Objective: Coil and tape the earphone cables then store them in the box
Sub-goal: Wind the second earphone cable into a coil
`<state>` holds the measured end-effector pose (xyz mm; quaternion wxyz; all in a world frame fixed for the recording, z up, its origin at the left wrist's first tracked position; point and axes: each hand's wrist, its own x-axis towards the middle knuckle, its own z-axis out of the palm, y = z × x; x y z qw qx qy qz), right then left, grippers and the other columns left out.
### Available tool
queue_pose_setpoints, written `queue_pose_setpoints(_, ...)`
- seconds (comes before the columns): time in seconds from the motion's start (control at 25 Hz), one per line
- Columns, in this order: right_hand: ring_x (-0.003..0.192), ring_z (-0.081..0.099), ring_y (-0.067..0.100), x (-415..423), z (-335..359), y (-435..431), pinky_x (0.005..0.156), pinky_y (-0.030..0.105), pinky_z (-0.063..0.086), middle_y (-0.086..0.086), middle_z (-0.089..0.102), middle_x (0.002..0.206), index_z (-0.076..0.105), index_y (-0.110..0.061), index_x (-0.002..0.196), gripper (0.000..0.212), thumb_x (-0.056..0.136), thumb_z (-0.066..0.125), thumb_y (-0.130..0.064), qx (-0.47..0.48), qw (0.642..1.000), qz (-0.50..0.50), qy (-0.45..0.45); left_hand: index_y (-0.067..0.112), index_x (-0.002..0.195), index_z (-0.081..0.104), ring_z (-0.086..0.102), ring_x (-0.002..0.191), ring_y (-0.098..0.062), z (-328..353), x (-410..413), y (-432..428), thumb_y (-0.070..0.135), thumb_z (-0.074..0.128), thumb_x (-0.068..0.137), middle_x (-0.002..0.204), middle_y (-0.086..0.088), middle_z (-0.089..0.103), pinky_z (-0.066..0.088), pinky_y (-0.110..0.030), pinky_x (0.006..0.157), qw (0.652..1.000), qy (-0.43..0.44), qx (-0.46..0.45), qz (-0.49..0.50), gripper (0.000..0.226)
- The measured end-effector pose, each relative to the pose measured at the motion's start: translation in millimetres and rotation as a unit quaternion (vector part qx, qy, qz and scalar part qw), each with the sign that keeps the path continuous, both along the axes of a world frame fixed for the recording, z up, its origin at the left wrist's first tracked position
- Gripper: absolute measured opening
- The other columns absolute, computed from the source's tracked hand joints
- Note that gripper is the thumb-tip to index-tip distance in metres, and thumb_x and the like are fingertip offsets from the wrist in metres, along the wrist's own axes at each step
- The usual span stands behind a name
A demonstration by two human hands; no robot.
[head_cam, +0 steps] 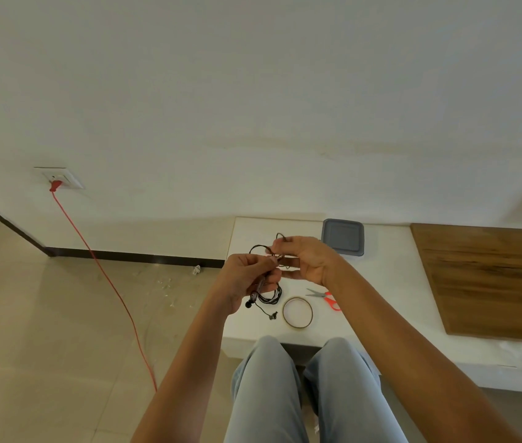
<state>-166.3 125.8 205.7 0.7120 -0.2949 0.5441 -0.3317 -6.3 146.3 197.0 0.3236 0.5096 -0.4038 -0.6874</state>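
As the earphone cable (258, 248) is held up between both hands above the bench (381, 282), a few thin black loops are seen standing out over the fingers. The left hand (247, 273) is clenched round a gathered bunch of the cable, with the thumb pressed across it. A strand is pinched at the fingertips of the right hand (306, 260), the other fingers being loosely curled. Below the left hand, more loops (274, 295) and an earbud (248, 304) are seen towards the near edge of the bench; whether they hang free or rest on the surface cannot be told. The grey box (342, 239), its lid seemingly on, is set at the far edge, just behind the right hand. A tape roll (284, 310) lies close to the near edge, and red-handled scissors (323, 297) are laid just beside it on the right.

The cable is judged to be very light, limp and a little springy, so the loops are likely to slip apart once the grip is eased. It is best taken where the loops cross and pinched firmly there, not by the earbuds or the joints, where the wire may be strained. The coiling is judged to be under way, with taping and storing not yet done.
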Motion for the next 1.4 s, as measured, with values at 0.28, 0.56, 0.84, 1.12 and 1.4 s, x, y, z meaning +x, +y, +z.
queue_pose_setpoints(0.28, 0.113, 0.057, 0.032, -14.5, -8.6, -7.3, 0.091, 0.041, 0.052, 0.020, 0.056, 0.125, 0.046, -0.002, 0.131, 0.075, 0.083, 0.059, -0.058, 0.026, 0.984, 0.001, 0.175, 0.001, 0.092, 0.070, 0.067, 0.061, -0.017, -3.1, -9.3, -3.4, 0.012, 0.066, 0.089, 0.076, -0.011, 0.070, 0.060, -0.029, 0.064, 0.999, 0.023, 0.012, 0.031, 0.012)
queue_pose_setpoints(0.56, 0.088, 0.069, 0.032, -7.6, 3.3, 5.7, 0.090, 0.050, 0.053, 0.021, 0.067, 0.103, 0.061, -0.001, 0.107, 0.055, 0.089, 0.056, -0.053, 0.062, 0.983, 0.070, 0.155, -0.004, 0.090, 0.070, 0.066, 0.062, -0.024, -7.3, -23.0, -8.7, 0.017, 0.069, 0.087, 0.074, -0.016, 0.071, 0.059, -0.035, 0.065, 0.997, -0.062, -0.035, 0.008, 0.021)
queue_pose_setpoints(0.84, 0.075, 0.071, 0.021, -17.6, 2.2, 4.3, 0.067, 0.033, 0.060, 0.011, 0.071, 0.087, 0.068, -0.006, 0.096, 0.013, 0.094, 0.057, -0.013, -0.074, 0.980, -0.182, 0.018, 0.000, 0.092, 0.071, 0.060, 0.070, -0.024, -12.5, -12.6, 3.4, 0.018, 0.055, 0.096, 0.079, -0.011, 0.069, 0.054, -0.041, 0.081, 0.996, -0.045, -0.024, -0.071, 0.025)
queue_pose_setpoints(1.12, 0.070, 0.070, 0.022, -26.0, 9.7, -0.9, 0.064, 0.034, 0.060, 0.013, 0.068, 0.079, 0.066, 0.000, 0.092, 0.005, 0.088, 0.064, -0.003, -0.123, 0.955, -0.268, -0.030, 0.015, 0.100, 0.072, 0.058, 0.071, -0.017, -18.1, -3.6, 13.8, 0.011, 0.065, 0.087, 0.080, -0.012, 0.067, 0.053, -0.029, 0.077, 0.986, -0.059, -0.100, -0.119, 0.015)
queue_pose_setpoints(1.4, 0.066, 0.069, 0.023, -28.9, 8.0, -1.6, 0.063, 0.036, 0.060, 0.012, 0.068, 0.080, 0.065, 0.002, 0.089, 0.013, 0.082, 0.072, -0.006, -0.135, 0.931, -0.338, -0.031, 0.022, 0.107, 0.067, 0.064, 0.076, -0.003, -24.2, 2.3, 16.4, 0.009, 0.055, 0.093, 0.095, -0.008, 0.072, 0.052, -0.020, 0.075, 0.973, -0.143, -0.129, -0.125, 0.024)
